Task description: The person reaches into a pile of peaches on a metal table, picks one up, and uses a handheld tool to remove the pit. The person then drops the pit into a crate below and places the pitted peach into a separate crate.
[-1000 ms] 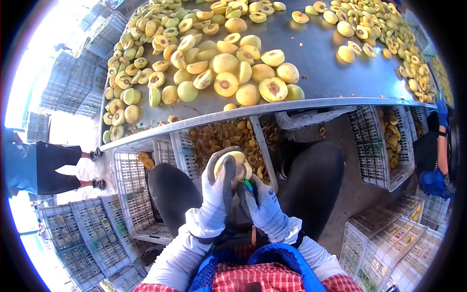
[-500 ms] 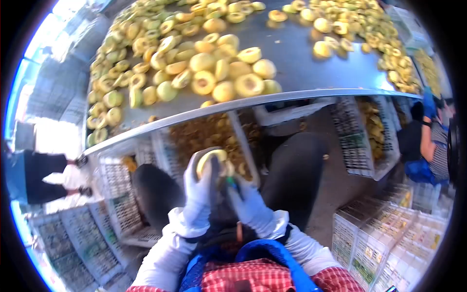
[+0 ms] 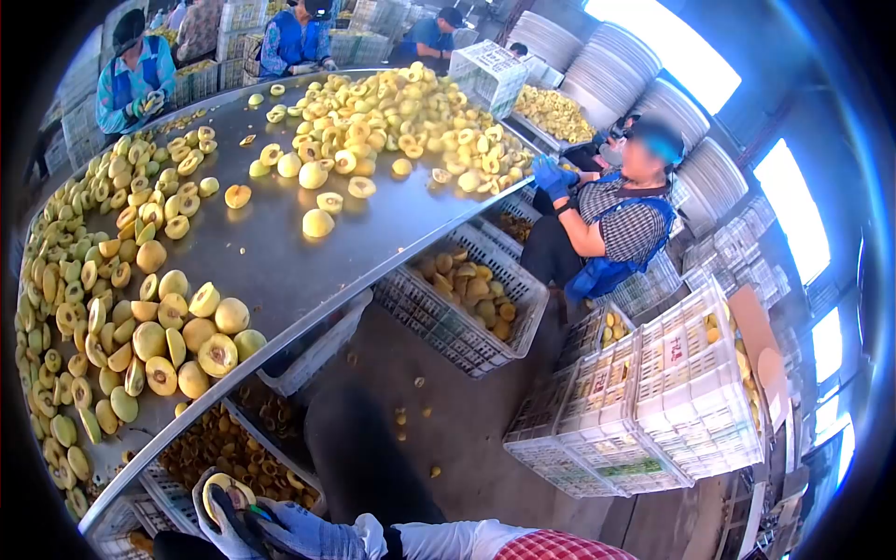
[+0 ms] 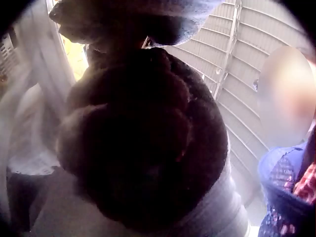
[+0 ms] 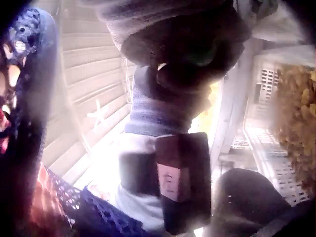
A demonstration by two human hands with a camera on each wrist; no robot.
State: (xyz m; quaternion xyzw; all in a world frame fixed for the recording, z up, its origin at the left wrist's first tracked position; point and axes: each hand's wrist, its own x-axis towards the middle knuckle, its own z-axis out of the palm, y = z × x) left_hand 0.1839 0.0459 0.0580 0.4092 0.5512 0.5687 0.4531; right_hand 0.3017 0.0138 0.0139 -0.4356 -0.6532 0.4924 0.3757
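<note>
At the bottom left of the head view, both hands wear pale grey gloves with dark palms. My left hand [image 3: 222, 530] grips a halved yellow peach [image 3: 233, 487], its cut side partly showing. Close against it, my right hand [image 3: 303, 534] holds a small tool with a green handle [image 3: 260, 511]; most of the tool is hidden by fingers. In both wrist views the gloves are dark and backlit, and the fruit is hidden.
A metal table [image 3: 280, 271] carries many whole and halved peaches. Beneath its edge stands a crate of brown scraps [image 3: 210, 455]. A peach crate [image 3: 467, 299] and stacked white crates [image 3: 644, 401] stand right. A seated person [image 3: 616, 215] works beside the table; others sit beyond.
The head view has swung right and up, so both hands now appear at the bottom left. The left hand still grips the peach, and the right hand keeps the green-handled tool beside it.
</note>
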